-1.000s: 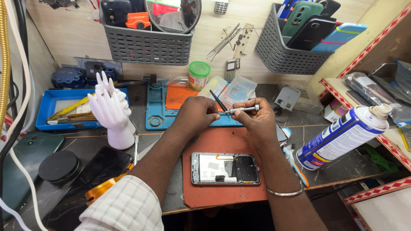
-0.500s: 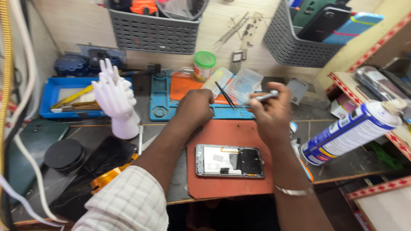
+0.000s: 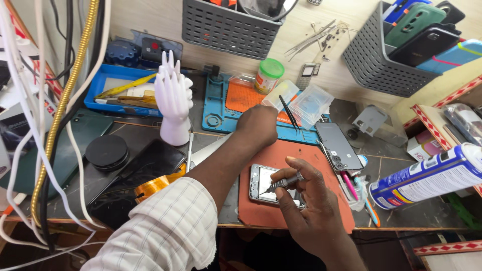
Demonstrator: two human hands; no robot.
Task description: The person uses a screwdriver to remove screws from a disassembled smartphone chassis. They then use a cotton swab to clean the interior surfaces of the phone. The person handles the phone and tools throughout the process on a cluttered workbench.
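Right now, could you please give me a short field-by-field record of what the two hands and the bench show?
right hand: holds a slim metal-handled screwdriver, tip down on the opened silver phone
left hand: reaches over the blue work tray, by black tweezers
phone support: rust-red rectangular mat
beside the mat: dark phone back cover, blue-and-white spray can
far left: white hand-shaped stand

Cluttered dark grey bench (image 3: 401,216) with a worn front edge, pale wood-grain back wall (image 3: 145,20), two grey slotted plastic baskets (image 3: 226,30) hung on it, white cables and a gold flexible hose (image 3: 70,85) hanging at left, even bright light
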